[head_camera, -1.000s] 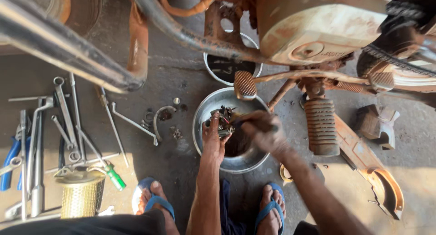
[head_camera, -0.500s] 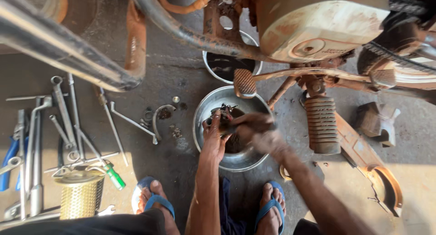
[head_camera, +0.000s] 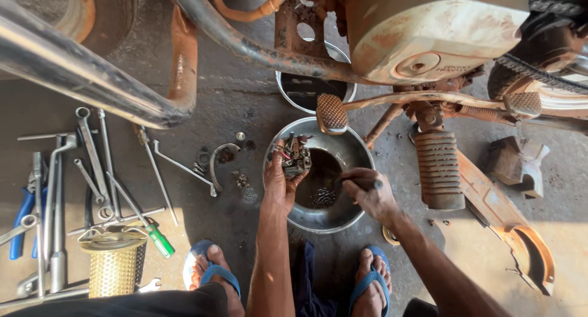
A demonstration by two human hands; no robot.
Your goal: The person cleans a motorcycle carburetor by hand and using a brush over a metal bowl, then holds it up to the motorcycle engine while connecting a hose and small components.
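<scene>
A round metal bowl [head_camera: 355, 150] holding dark liquid and small parts sits on the concrete floor between my feet. My left hand [head_camera: 278, 183] grips a greasy metal engine part [head_camera: 294, 156] over the bowl's left rim. My right hand [head_camera: 369, 194] is closed on a thin dark brush [head_camera: 358, 181] over the bowl's right side, its tip pointing toward the part.
A rusty motorcycle frame [head_camera: 245, 44], engine casing [head_camera: 429, 32], footpeg [head_camera: 438, 169] and kick pedal [head_camera: 331, 113] hang above. A second bowl [head_camera: 315, 90] stands behind. Wrenches [head_camera: 92, 164], blue pliers [head_camera: 21, 222], a green-handled screwdriver [head_camera: 158, 238] and a mesh filter [head_camera: 113, 265] lie at left.
My right hand has pulled away from the part to the right, now hovering over the bowl's right side. My left hand still holds the part at the left rim.
</scene>
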